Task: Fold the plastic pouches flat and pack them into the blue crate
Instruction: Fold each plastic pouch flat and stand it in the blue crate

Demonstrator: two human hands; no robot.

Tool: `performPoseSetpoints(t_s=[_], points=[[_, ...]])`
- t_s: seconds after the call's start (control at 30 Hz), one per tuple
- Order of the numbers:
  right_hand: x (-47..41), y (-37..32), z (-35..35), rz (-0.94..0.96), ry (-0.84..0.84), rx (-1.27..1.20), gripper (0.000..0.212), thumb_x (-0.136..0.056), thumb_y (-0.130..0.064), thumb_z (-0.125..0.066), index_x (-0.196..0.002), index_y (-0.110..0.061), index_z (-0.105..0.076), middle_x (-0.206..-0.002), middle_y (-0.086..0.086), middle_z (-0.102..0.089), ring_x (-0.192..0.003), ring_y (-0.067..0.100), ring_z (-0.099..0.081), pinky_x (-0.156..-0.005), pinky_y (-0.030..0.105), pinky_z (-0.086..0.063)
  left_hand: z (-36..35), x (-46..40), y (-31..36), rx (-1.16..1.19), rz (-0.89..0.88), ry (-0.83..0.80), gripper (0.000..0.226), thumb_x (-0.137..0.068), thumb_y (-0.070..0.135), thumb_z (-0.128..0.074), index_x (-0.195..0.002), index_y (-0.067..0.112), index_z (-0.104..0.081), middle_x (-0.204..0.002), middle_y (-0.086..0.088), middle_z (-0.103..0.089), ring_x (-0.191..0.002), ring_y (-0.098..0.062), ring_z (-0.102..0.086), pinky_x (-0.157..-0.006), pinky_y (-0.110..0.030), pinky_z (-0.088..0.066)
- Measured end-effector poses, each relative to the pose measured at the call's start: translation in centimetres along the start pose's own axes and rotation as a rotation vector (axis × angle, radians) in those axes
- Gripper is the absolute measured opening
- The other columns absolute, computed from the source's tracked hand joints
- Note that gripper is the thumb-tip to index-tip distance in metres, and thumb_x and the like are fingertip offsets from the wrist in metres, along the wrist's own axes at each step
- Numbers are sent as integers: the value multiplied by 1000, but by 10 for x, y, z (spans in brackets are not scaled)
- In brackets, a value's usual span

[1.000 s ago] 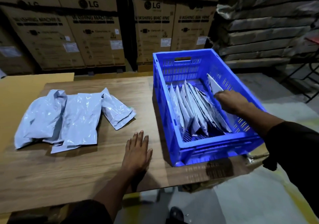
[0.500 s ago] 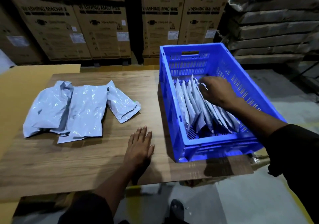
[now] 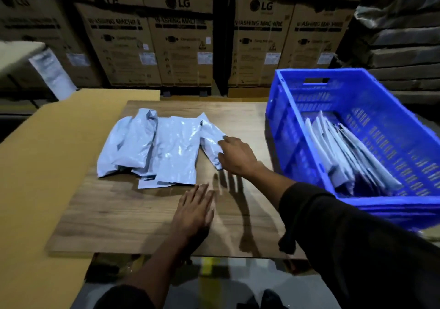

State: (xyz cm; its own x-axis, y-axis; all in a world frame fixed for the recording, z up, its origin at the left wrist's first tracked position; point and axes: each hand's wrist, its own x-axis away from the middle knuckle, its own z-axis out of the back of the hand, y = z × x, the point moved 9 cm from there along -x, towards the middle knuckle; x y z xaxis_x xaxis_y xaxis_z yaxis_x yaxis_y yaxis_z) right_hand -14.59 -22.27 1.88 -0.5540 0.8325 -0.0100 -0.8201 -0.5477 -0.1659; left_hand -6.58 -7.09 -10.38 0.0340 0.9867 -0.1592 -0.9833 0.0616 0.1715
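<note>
Blue crate [image 3: 281, 118] sits at the tabletop's [image 3: 119, 213] right edge with folded pouches [image 3: 352, 156] standing inside. Unfolded pouches [image 3: 166, 146] lie left of it. The right hand [image 3: 235, 156] pinches the nearest pouch [image 3: 210, 139]; the left hand [image 3: 194, 210] rests flat, fingers straight.

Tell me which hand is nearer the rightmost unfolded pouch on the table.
Right. The right hand touches the rightmost pouch at its right edge; the left hand lies flat on the table, below it and apart.
</note>
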Motion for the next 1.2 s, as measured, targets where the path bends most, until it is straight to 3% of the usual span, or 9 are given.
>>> performPoseSetpoints(t_s=[0.1,0.2,0.33,0.47,0.67,0.8,0.9,1.03,1.2], points=[[-16,7,-41,-55,-50,80,55,-96,-40,-52,-141,-12,-39,-157,16,-28,-140,39,-31,-108,53,-34,7,7,-14,19,65,35,53,-94,41,-42,-139,19,-59,-151,-4,-51,-134,-29,-50,-108,-47,-44],[-38,4,-64,-95,-81,64,68,-98,-53,-46,-150,-16,-23,-163,14,-10,-148,42,-13,-112,63,-17,10,9,-15,37,48,104,53,-93,40,-43,-136,16,-62,-147,-6,-56,-131,-30,-52,-107,-47,-45],[-41,-2,-74,-129,-62,112,41,-96,-39,-47,-129,-15,-42,-135,11,-48,-127,35,-46,-106,62,-28,14,11,-13,55,12,211,48,-93,37,-49,-129,11,-65,-143,-9,-59,-125,-32,-56,-104,-48,-48],[6,10,-76,-141,28,114,24,-90,-28,-47,-111,-18,-49,-113,4,-57,-111,31,-55,-90,50,-38,21,13,-9,22,-26,305,43,-94,32,-53,-124,4,-67,-138,-15,-61,-113,-35,-60,-93,-46,-51],[113,38,-67,-113,-16,152,35,-87,-38,-52,-118,-20,-53,-121,1,-59,-119,27,-53,-95,49,-41,16,10,-13,36,20,173,49,-99,36,-45,-135,7,-61,-146,-12,-56,-117,-30,-65,-77,-44,-56],[163,43,-58,-99,52,110,43,-79,-46,-49,-110,-18,-56,-110,4,-60,-109,30,-57,-89,51,-47,10,7,-15,66,67,95,54,-93,40,-42,-131,8,-63,-140,-12,-61,-114,-28,-67,-68,-45,-59],[157,31,-49,-87,118,43,58,-80,-53,-47,-122,-14,-53,-117,10,-57,-109,32,-55,-89,54,-48,7,10,-6,38,-33,120,49,-98,34,-41,-127,3,-65,-138,-17,-61,-123,-34,-61,-84,-49,-58],[129,10,-68,-30,-71,15,70,-90,-48,-39,-152,-16,-33,-156,8,-34,-143,29,-33,-110,57,-30,26,31,24,-10,-287,292,41,-103,23,-44,-126,-4,-65,-138,-24,-59,-128,-41,-56,-104,-52,-47],[147,-16,-87,169,-140,-58,63,-89,-31,-35,-151,-21,-36,-162,-2,-29,-149,24,-24,-119,54,-20,48,59,27,-51,-209,350,55,-96,28,-53,-144,2,-53,-160,-17,-37,-149,-35,-33,-116,-55,-34]])
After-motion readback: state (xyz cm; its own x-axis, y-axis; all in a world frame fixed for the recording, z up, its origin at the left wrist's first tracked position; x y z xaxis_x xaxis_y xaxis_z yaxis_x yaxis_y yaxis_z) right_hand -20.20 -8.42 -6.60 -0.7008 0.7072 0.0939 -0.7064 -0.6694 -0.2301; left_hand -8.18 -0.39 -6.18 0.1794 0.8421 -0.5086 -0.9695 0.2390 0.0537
